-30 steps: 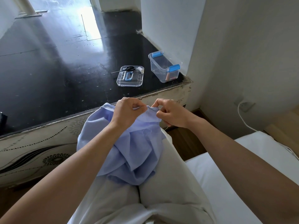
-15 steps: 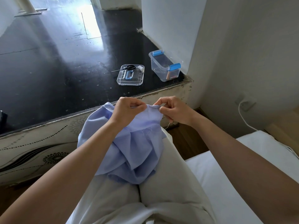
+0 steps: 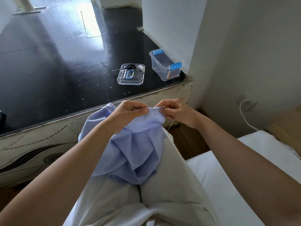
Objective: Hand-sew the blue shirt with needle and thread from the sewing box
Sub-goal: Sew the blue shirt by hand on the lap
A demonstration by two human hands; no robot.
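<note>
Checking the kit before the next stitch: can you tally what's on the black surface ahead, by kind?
Clear sewing box: 1
Clear lid: 1
Scissors: 1
Thread spool: 1
Total: 4
The items inside the box are too unclear to count.

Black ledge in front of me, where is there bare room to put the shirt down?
The black ledge is bare left of the clear lid and along its near edge in front of the lid. The right corner is crowded: the lid carrying scissors, then the sewing box beside the wall.
</note>
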